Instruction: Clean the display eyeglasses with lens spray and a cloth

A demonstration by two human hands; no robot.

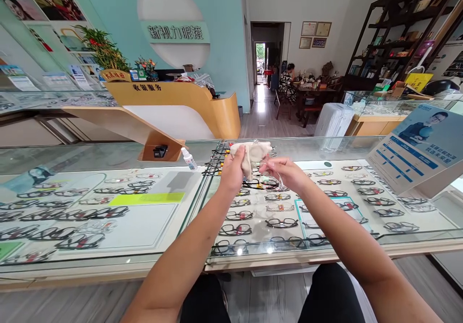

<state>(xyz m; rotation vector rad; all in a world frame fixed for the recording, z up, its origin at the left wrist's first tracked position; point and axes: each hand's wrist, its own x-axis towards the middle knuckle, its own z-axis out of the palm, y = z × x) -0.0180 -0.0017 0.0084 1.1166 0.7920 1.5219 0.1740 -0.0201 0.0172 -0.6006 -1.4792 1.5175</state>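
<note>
Left hand (233, 172): clamped on a beige cloth (252, 156), thumb uppermost. The cloth is bunched over the fingers, probably to keep a soft layer between skin and lens.

Right hand (285, 170): thumb and fingertips pinched together on a thin, clear part of what appear to be clear glasses (281, 184). The glasses are between the 2 hands, partly hidden by fingers and cloth; whether the cloth touches both lenses cannot be told. The narrow pinch likely steadies the frame while leaving most of it uncovered.

Both hands are raised over the glass display case (321, 251), near its far side. Below them, eyeglass frames (282, 222) lie in rows under the glass, seemingly spaced for individual viewing.

To the left, a white spray bottle (189, 160) stands on the adjoining case, within apparent reach of the left hand. Just beside it is a wooden stand (150, 153). To the right, a printed sign (412, 151) leans back, presumably angled for reading.
</note>
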